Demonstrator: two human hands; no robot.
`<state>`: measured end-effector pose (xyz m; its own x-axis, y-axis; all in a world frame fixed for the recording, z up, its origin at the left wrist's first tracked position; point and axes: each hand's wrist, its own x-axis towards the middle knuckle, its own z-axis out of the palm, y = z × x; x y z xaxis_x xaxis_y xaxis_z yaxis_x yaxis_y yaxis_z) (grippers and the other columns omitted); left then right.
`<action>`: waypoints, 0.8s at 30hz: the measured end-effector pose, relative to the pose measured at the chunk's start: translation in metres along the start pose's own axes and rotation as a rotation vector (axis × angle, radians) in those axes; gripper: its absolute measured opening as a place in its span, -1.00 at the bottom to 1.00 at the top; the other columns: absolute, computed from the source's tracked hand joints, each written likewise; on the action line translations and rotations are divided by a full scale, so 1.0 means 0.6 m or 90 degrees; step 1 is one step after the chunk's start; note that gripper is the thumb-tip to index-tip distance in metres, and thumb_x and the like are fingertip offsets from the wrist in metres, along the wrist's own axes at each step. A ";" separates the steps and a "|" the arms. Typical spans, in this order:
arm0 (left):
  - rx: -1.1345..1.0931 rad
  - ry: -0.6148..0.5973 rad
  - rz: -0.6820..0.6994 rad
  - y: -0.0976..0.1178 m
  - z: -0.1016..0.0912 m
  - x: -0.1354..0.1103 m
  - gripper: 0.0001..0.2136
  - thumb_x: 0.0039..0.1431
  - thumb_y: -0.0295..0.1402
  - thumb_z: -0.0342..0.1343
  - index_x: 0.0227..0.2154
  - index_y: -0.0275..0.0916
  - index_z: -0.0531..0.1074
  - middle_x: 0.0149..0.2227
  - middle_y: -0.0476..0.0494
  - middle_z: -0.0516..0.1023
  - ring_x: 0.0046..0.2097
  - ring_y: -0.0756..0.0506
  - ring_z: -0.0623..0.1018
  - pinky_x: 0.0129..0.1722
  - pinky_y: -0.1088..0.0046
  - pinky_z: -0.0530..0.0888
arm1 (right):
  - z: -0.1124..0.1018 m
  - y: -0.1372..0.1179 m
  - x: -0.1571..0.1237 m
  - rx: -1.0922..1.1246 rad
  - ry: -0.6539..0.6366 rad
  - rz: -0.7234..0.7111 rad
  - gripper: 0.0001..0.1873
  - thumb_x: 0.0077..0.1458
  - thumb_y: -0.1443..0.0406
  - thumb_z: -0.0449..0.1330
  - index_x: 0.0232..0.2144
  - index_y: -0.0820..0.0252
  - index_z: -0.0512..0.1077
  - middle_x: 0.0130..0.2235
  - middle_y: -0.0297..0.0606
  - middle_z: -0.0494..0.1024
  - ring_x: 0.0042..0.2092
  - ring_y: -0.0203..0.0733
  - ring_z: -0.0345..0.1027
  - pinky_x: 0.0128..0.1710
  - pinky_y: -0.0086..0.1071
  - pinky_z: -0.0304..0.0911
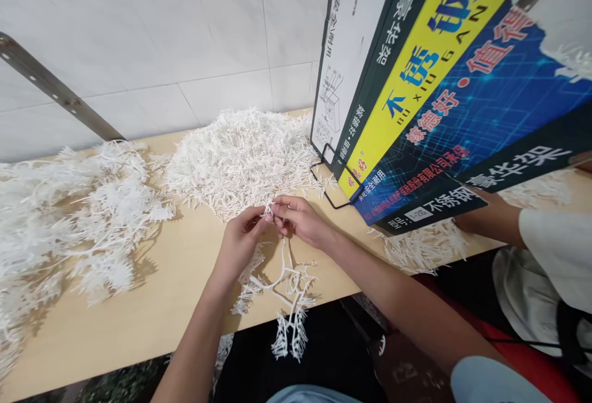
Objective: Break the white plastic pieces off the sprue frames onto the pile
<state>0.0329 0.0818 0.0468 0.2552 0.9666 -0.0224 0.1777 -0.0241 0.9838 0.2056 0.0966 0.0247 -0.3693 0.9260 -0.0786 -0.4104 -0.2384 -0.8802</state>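
You are holding a white sprig (pixel 293 309) in front of you at the near edge of the worktop (pixel 185 280). Its thin stems are branching below your fingers, and its lowest tufts are reaching past the edge, above your dark-clothed lap (pixel 319 354). Your left hand (pixel 243 230) is pinching a small white part of it between thumb and forefinger. Your right hand (pixel 298 221) is meeting it there, thumb and fingers closing on the same spot, so the fingertips of both are nearly touching; which bit each one is gripping is too small to tell.

Just beyond your hands, a broad pile of small white pieces (pixel 245 150) is spreading across the worktop. To your left, a looser heap of branched white sprigs (pixel 102 212) is lying along the surface. To your right, a large printed box (pixel 416 101) in blue, yellow and dark green is standing at a slant, with a black wire frame (pixel 341 206) sitting at its foot. More white pieces (pixel 420 249) are lying under its near side, where a co-worker's forearm (pixel 493 215) in a white sleeve (pixel 555 249) is reaching in. Behind everything, a tiled wall (pixel 222 27) is rising.
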 end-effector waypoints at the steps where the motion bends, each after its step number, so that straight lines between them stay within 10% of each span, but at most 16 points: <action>1: 0.037 0.011 -0.002 -0.001 -0.002 -0.003 -0.71 0.21 -0.13 0.25 -0.23 -0.27 0.63 -0.39 -0.07 0.56 -0.35 -0.07 0.46 -0.30 0.43 0.38 | 0.000 0.002 0.001 -0.014 0.008 -0.008 -0.58 0.03 0.02 0.45 -0.35 0.19 0.42 -0.58 -0.49 0.41 -0.59 -0.39 0.23 -0.54 -0.46 0.24; 13: 0.162 0.191 0.017 -0.021 0.007 -0.046 -0.72 0.24 -0.10 0.23 -0.35 -0.23 0.63 -0.48 -0.01 0.55 -0.40 -0.06 0.45 -0.37 0.44 0.32 | 0.004 -0.015 -0.012 -0.382 -0.050 -0.092 -0.61 0.19 0.02 0.30 -0.43 0.17 0.33 -0.49 -0.47 0.22 -0.45 -0.35 0.07 -0.48 -0.45 -0.03; 24: 0.192 0.300 0.127 -0.014 0.014 -0.087 -0.71 0.32 -0.17 0.15 -0.48 -0.18 0.46 -0.51 0.00 0.38 -0.46 -0.05 0.33 -0.42 0.43 0.25 | -0.014 0.029 0.013 -0.107 0.293 -0.179 -0.50 0.17 -0.07 0.26 -0.50 0.08 0.15 -0.56 -0.54 0.05 -0.56 -0.37 -0.10 -0.58 -0.45 -0.02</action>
<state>0.0259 0.0297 0.0382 -0.1259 0.9432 0.3075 0.4495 -0.2221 0.8652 0.2021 0.1022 0.0048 0.1531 0.9882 0.0070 -0.2887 0.0515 -0.9560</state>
